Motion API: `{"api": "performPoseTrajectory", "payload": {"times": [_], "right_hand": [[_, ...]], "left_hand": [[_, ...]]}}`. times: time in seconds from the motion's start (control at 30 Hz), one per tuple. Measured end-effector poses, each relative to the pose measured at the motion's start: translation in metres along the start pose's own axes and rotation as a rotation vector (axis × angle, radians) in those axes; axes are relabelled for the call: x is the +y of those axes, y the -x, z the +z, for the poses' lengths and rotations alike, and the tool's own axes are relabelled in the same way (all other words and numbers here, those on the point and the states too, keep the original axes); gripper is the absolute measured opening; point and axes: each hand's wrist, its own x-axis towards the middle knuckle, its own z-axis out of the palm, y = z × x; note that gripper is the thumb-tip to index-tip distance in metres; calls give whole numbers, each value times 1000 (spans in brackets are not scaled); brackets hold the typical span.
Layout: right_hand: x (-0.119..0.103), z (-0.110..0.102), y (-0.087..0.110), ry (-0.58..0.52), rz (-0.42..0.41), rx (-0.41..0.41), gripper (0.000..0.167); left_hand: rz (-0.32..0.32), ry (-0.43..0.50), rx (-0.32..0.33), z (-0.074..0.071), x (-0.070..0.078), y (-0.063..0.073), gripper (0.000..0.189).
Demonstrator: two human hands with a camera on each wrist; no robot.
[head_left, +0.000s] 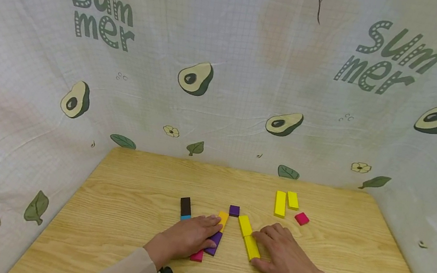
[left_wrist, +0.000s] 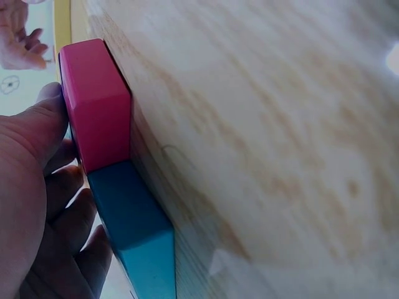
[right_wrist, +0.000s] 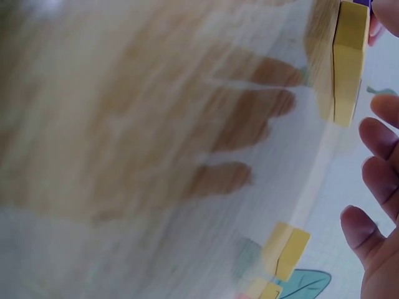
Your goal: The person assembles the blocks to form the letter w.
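My left hand (head_left: 194, 235) lies over the left row of flat blocks, its fingers on the orange block (head_left: 223, 220) and its thumb at the purple block (head_left: 213, 244). Partly hidden beneath this hand are a blue block (head_left: 185, 217) and a pink block (head_left: 196, 255); the left wrist view shows the pink block (left_wrist: 100, 106) end to end with the blue block (left_wrist: 137, 224). My right hand (head_left: 283, 253) touches the right side of the nearer yellow block (head_left: 252, 248) with loosely bent fingers. A second yellow block (head_left: 245, 225) continues its slanted line.
A small purple block (head_left: 234, 211) sits between the two slanted rows at their far end. The black block (head_left: 186, 206) adjoins the blue one. Farther right lie a long yellow block (head_left: 280, 204), a shorter yellow block (head_left: 292, 200) and a pink piece (head_left: 302, 218). A patterned curtain (head_left: 226, 143) borders the wooden table (head_left: 141, 176).
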Motion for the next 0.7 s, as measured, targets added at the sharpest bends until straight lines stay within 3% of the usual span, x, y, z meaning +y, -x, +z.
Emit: {"api": "performPoseTrajectory", "payload": {"times": [0.23, 0.7], "right_hand": [[0, 0, 1, -3, 8, 12, 55], [0, 0, 3, -15, 9, -22, 45]], "left_hand": [[3, -8, 4, 0, 0, 0, 57], [-29, -33, -48, -6, 3, -7, 57]]}}
